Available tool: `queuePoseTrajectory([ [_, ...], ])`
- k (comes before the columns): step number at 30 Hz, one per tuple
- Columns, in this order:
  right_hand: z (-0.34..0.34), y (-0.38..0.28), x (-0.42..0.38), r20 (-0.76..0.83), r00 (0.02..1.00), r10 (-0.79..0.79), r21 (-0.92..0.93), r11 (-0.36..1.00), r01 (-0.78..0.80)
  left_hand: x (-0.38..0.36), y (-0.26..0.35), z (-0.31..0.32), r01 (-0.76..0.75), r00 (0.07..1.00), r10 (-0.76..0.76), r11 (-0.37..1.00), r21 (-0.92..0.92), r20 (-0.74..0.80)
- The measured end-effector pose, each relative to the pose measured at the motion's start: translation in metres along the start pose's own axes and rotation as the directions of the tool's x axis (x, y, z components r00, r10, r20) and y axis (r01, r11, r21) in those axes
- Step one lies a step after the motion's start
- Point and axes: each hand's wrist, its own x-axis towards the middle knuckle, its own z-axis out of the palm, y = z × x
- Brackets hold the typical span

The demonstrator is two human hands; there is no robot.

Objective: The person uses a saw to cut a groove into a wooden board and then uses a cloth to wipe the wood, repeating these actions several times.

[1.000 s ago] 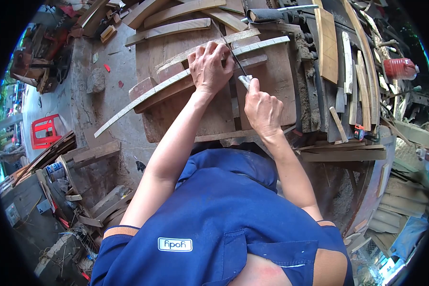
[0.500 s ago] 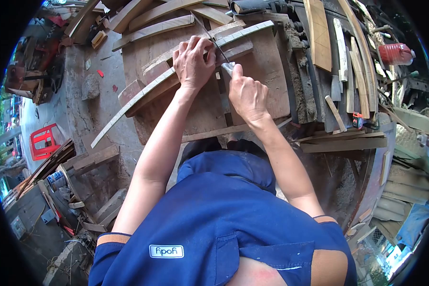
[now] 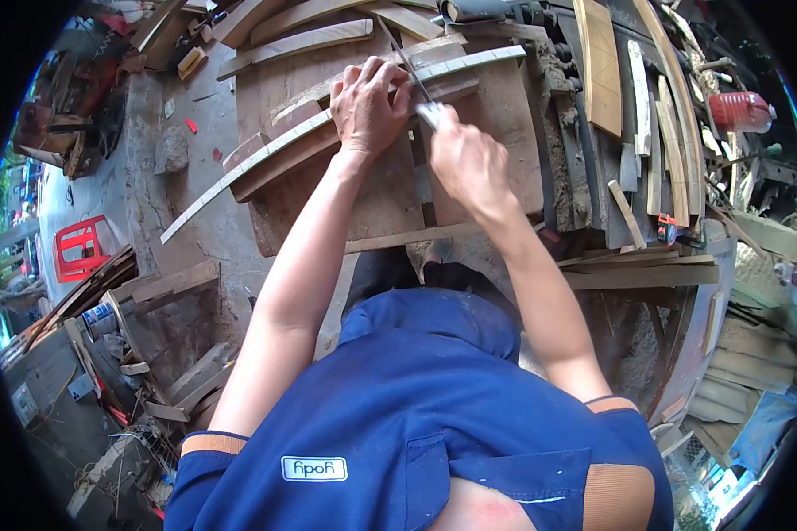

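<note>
Pale wood, a long curved strip (image 3: 328, 119), lies across the workbench (image 3: 372, 203) under my left hand (image 3: 369, 106), which presses flat on it, fingers spread. Just beside it, my right hand (image 3: 469, 164) is closed around a thin saw (image 3: 412, 75) whose blade crosses the strip.

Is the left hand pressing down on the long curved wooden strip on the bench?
Yes, the left hand lies flat on the curved wooden strip, fingers spread over it, beside the right hand holding a thin blade.
</note>
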Motion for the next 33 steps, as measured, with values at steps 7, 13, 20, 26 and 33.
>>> queuePoseTrajectory([
  [7, 0.012, -0.004, 0.024, 0.068, 0.995, 0.066, 0.043, 0.997, -0.069, -0.001, 0.000, 0.001, 0.004, 1.000, -0.004, 1.000, -0.009, -0.021],
  [13, 0.030, 0.004, 0.014, -0.218, 0.975, -0.044, -0.014, 0.999, 0.042, -0.001, -0.001, 0.002, 0.006, 1.000, -0.006, 1.000, 0.008, 0.001],
  [20, -0.015, 0.010, 0.045, -0.312, 0.947, 0.075, 0.200, 0.980, -0.011, -0.001, -0.001, 0.000, 0.007, 1.000, -0.008, 1.000, -0.012, -0.001],
  [26, 0.006, 0.046, 0.005, -0.021, 0.989, 0.147, 0.111, 0.983, -0.144, -0.005, -0.003, -0.006, -0.030, 0.999, 0.031, 0.998, -0.053, 0.013],
  [33, 0.014, 0.042, 0.003, -0.044, 0.988, 0.148, 0.074, 0.987, -0.145, 0.004, 0.014, 0.008, -0.001, 0.999, 0.004, 0.998, -0.069, 0.033],
])
